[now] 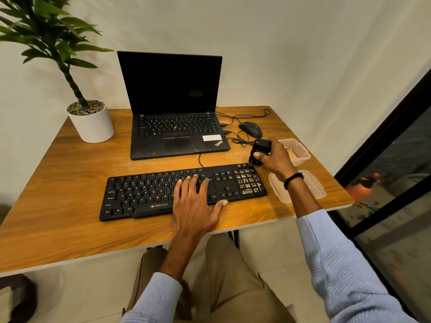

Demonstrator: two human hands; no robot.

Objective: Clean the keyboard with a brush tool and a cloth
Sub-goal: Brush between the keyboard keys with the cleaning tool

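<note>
In the upper left of the frame a plant in a white pot [91,123] stands on the far left corner of the wooden table [58,183]. Just right of it, at centre top, an open laptop [175,117] shows a dark screen.

Below the laptop, the black keyboard [140,194] lies across the middle of the frame, near the front edge of the table. The left hand [194,201] lies flat on its right-of-centre keys, palm down, fingers straight and spread. The thumb reaches out along the keyboard's front edge. It grips nothing.

Further right, the number pad is littered with pale crumbs [248,183]. Above the pad's far corner, the right hand [278,159] has its fingers and thumb curled round a small black brush tool [259,151], held tilted with its lower end at the keyboard's top right corner. Whether it touches the keys cannot be told.

A black mouse [250,128] sits behind that hand. A clear plastic box [302,153] and its lid [313,186] lie at the table's right edge.
</note>
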